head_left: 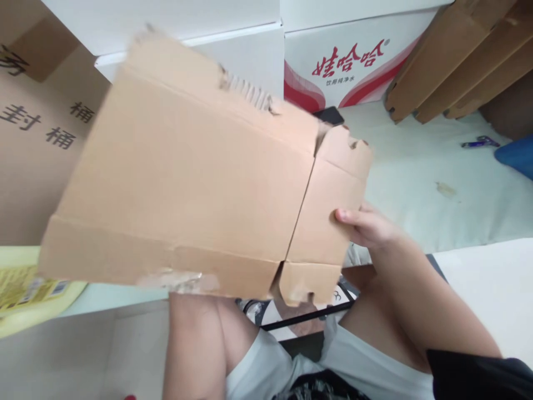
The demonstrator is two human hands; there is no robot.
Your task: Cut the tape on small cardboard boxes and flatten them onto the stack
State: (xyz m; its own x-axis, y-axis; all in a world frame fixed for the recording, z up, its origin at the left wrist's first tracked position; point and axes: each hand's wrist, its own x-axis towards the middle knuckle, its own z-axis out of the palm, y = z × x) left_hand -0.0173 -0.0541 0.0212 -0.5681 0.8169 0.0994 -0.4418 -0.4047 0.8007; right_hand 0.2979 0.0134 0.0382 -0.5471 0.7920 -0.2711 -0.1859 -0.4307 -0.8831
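Note:
My right hand (368,222) grips a flattened brown cardboard box (200,166) by its narrow right-hand flap. The thumb lies on the near face; the other fingers are behind it, partly hidden. The cardboard is tilted, and its left part is slightly blurred. It has crease lines, notched corner flaps, a torn corrugated patch on its upper edge and shiny tape along its lower edge. My left hand does not show; what looks like my left forearm (194,344) runs up behind the lower edge of the cardboard.
A large printed brown carton (45,139) stands left, and white boxes with red lettering (350,64) stand behind. Folded cardboard (453,61) leans at back right. A purple razor (481,143) lies on the pale green surface (408,183). A yellow bottle (37,289) is lower left.

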